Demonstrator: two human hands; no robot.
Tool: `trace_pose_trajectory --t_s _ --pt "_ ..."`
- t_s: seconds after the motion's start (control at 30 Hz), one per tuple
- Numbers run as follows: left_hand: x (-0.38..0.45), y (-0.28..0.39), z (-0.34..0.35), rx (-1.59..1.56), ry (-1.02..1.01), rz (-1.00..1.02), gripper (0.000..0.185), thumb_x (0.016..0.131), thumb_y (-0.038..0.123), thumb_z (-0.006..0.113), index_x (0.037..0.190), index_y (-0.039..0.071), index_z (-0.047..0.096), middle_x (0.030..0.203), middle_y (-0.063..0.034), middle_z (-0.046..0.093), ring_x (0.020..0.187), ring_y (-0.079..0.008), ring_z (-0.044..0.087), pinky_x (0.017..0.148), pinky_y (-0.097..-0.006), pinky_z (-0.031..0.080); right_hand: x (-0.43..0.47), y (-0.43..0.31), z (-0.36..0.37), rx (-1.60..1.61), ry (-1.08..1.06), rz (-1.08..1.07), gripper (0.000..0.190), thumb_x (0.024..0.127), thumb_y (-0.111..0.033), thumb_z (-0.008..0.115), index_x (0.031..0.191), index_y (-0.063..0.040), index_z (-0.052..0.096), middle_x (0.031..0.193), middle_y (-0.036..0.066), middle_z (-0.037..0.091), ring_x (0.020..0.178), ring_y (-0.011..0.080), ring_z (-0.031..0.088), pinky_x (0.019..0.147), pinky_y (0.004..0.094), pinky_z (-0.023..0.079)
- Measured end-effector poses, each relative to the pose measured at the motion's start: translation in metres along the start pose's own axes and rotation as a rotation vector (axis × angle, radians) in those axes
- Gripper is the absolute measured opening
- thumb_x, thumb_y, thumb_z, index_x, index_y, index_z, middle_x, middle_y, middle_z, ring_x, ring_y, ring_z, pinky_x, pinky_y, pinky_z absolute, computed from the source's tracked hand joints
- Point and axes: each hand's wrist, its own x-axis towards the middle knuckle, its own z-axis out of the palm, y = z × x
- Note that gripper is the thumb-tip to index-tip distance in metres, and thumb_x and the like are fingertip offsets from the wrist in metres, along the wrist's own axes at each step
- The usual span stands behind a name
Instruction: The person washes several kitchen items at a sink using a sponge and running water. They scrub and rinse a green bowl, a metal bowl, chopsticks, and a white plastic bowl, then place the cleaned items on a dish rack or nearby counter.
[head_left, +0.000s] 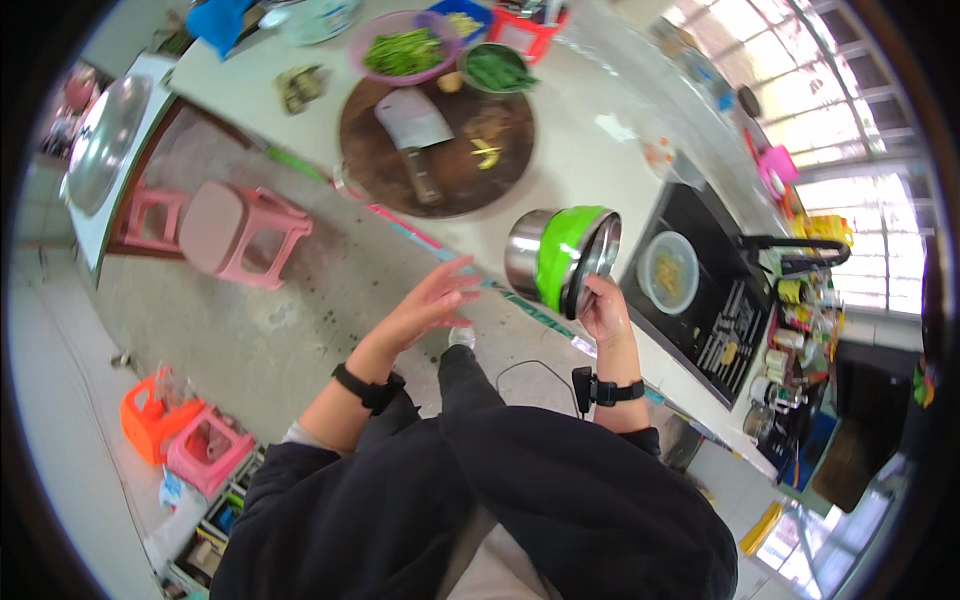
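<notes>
My right hand (606, 309) grips the rim of a tilted stainless steel pot (525, 253) with a bright green band, over the counter's front edge. Its inside is mostly hidden. My left hand (441, 301) hovers to the left of the pot, fingers apart, holding nothing. Beyond the hands lies a round wooden chopping board (367, 176) bearing a cleaver (414, 127) and a few yellow pieces (486, 154). At its far edge stand a pink basket of green vegetables (403, 54) and a metal bowl of green leaves (495, 69).
On the right, a black sink (694, 206) with a black faucet (799, 251) holds a white bowl (667, 271) with pale pieces. Jars and bottles (787, 337) line the counter beyond. Pink stools (244, 232) stand on the floor at left; a cable (536, 364) hangs near my right wrist.
</notes>
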Motion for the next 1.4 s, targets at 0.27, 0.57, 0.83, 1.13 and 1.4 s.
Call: trace_pose_trajectory --t_s 0.27,0.57,0.83,1.13,1.4 --pt "-0.105 0.005 -0.096 -0.426 0.119 0.164 0.084 0.086 0.071 0.047 0.151 0.021 0.029 0.150 -0.0085 0.037 0.135 -0.0259 0.039 0.108 -0.0493 0.035 0.009 0.128 0.182 -0.767 -0.004 0.258 0.045 0.089 -0.028 0.061 0.127 -0.005 0.052 0.101 0.005 0.062 0.080 0.0130 0.061 0.063 0.0271 0.050" --pt "-0.235 -0.009 -0.218 -0.702 0.593 0.133 0.055 0.093 0.058 0.051 0.130 0.019 0.057 0.124 -0.0029 0.061 0.114 -0.0206 0.056 0.095 -0.0433 0.044 0.056 0.269 0.305 -1.356 -0.254 -0.314 0.038 0.088 -0.016 0.061 0.119 0.003 0.050 0.104 0.027 0.062 0.100 0.0423 0.061 0.083 0.0413 0.048" --pt "-0.272 -0.037 -0.285 -0.769 0.850 0.333 0.058 0.091 0.045 0.057 0.142 0.024 0.040 0.135 -0.0013 0.051 0.123 -0.0210 0.050 0.091 -0.0462 0.048 0.138 0.325 0.314 -0.738 -0.276 0.164 0.026 0.089 -0.004 0.058 0.114 -0.001 0.054 0.095 0.006 0.061 0.074 0.0155 0.059 0.067 0.0295 0.052" --pt "-0.256 -0.068 -0.339 -0.792 0.967 0.484 0.060 0.093 0.035 0.056 0.146 0.014 0.033 0.140 -0.0069 0.047 0.129 -0.0240 0.046 0.101 -0.0428 0.045 0.418 0.333 0.268 -0.071 0.481 -0.087 0.036 0.084 0.009 0.042 0.119 0.013 0.042 0.106 0.024 0.057 0.084 0.0367 0.065 0.070 0.0452 0.064" --pt "-0.196 -0.091 -0.408 -0.793 0.910 0.520 0.068 0.091 0.038 0.057 0.146 0.009 0.032 0.144 -0.0098 0.043 0.133 -0.0253 0.042 0.108 -0.0423 0.038 0.575 0.339 0.295 -0.156 0.695 -0.502 0.029 0.092 -0.005 0.044 0.118 0.007 0.045 0.107 0.023 0.061 0.079 0.0362 0.067 0.057 0.0372 0.065"
